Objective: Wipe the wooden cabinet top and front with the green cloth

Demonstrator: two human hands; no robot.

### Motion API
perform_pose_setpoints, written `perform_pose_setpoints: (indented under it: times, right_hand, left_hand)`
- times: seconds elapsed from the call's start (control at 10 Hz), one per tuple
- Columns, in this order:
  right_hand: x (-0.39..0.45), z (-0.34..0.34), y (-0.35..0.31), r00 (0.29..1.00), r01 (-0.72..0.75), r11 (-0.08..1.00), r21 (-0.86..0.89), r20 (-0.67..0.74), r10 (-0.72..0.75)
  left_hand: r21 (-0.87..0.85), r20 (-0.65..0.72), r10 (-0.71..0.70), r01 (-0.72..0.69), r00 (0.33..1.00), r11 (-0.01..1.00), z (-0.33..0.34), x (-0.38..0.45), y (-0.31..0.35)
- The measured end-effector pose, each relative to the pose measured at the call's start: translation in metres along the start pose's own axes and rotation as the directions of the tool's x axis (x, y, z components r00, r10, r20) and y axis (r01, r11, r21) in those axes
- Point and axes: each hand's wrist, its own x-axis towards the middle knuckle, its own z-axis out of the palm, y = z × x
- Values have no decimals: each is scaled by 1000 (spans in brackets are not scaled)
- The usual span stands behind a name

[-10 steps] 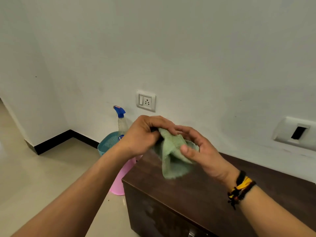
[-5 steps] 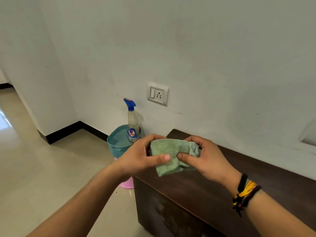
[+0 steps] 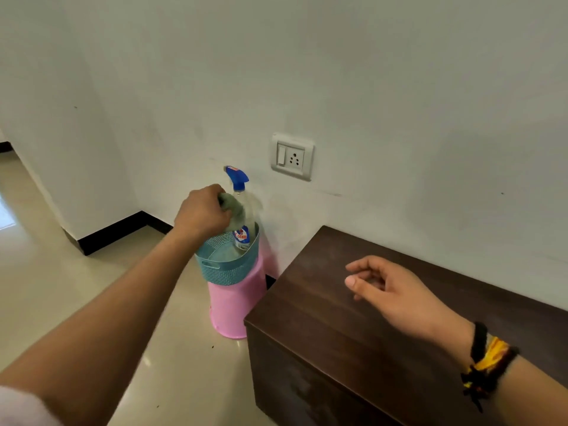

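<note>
Overall, the white wall [image 3: 368, 72] fills the upper part of the head view, with a black skirting strip [image 3: 113, 230] along its base and a glossy cream floor [image 3: 40, 302] at the left. Next in size, the dark wooden cabinet [image 3: 322, 318] occupies the lower right, its top and front both in view and its back edge against the wall. Just beside its left end stands an upturned pink bucket [image 3: 233, 309], and a teal perforated basket [image 3: 227, 267] sits on top of it. An upright spray bottle [image 3: 244, 232] with a blue trigger head stands inside the basket. The left hand [image 3: 201, 215] is above the basket, fingers closed around the bunched green cloth [image 3: 232, 204], which is level with the bottle's neck and well apart from the cabinet. The right hand [image 3: 387, 287] hovers above the cabinet top, fingers loosely curled and holding nothing; a black-and-yellow thread wristband [image 3: 485, 361] circles its wrist. A white switch-and-socket plate [image 3: 292, 156] is mounted on the wall above the bottle.
</note>
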Motion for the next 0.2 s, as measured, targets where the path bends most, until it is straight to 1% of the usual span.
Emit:
perform_pose_setpoints:
  times: [0.1,0.2]
  right_hand:
    - [-9,-5,5,1000,-24,1000,-17,17,24]
    - [-16,-18,8,1000,-23,1000,-5,16,23]
  left_hand:
    - [355,194,8,-78,981,932,59,0,-16]
    - [334,427,-23,-134,904,933,101,1,-34]
